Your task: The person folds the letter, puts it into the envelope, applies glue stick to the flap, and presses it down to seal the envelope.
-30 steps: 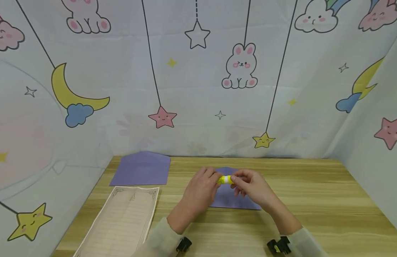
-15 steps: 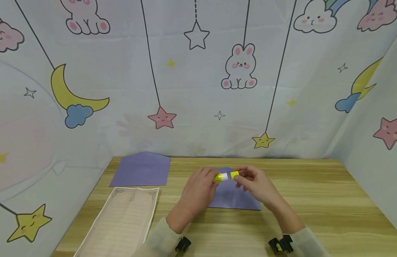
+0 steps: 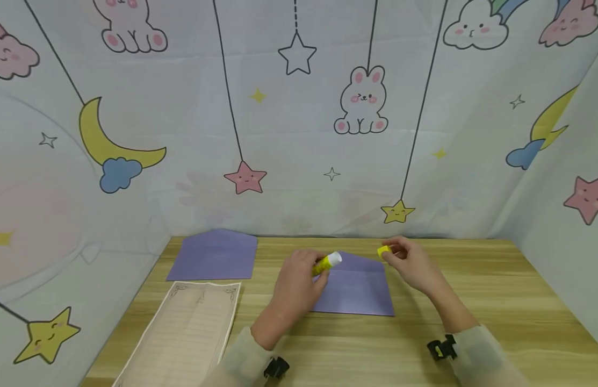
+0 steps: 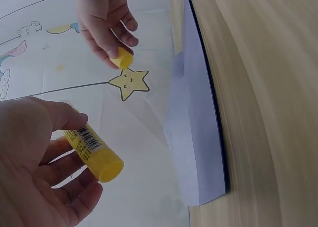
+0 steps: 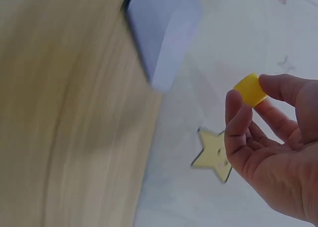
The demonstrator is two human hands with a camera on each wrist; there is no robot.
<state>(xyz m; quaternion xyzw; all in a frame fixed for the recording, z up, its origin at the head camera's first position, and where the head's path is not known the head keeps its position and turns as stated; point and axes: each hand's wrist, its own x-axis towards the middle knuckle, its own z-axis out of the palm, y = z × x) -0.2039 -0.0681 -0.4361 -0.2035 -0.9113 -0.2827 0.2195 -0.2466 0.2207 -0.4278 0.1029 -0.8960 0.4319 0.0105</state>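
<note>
The near end of the lined letter sheet (image 3: 180, 336) is cut off by the head view's bottom edge, the lower part of the glue stick (image 3: 325, 263) is hidden inside the left hand (image 3: 296, 285), and the purple envelope (image 5: 161, 31) is blurred in the right wrist view.

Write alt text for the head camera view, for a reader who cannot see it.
Over a wooden table, the left hand holds an uncapped yellow glue stick while the right hand pinches its yellow cap, the two apart above a purple envelope. A second purple envelope and a sheet of lined letter paper lie to the left, before a cartoon-printed backdrop.
</note>
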